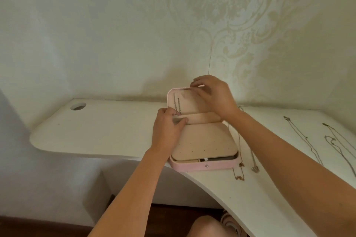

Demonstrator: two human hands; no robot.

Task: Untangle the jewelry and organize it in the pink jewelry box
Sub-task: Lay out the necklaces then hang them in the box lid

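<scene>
1. pink jewelry box [204, 166] sits open on the desk [96, 132] by its front edge, lid [189, 105] upright.
2. left hand [166, 129] fingers pinch the lid pocket [204, 117]; right hand [213, 94] fingers pinch the lid's top rim.
3. necklaces [306, 138] lie alongside.

Both bare forearms are reaching forward, with the hands working close together.
The left hand [167, 128] is sitting lower and nearer, knuckles up, its thumb and curled fingers pinching the pocket edge inside the lid of the pink jewelry box [204, 166]. The right hand [213, 96] is reaching higher and farther, wrist bent downward, its thumb and forefinger pinching at the lid's top rim while the other fingers are curling loosely. The right forearm is crossing in diagonally from the lower right, and the left forearm is rising from lower centre.
</scene>
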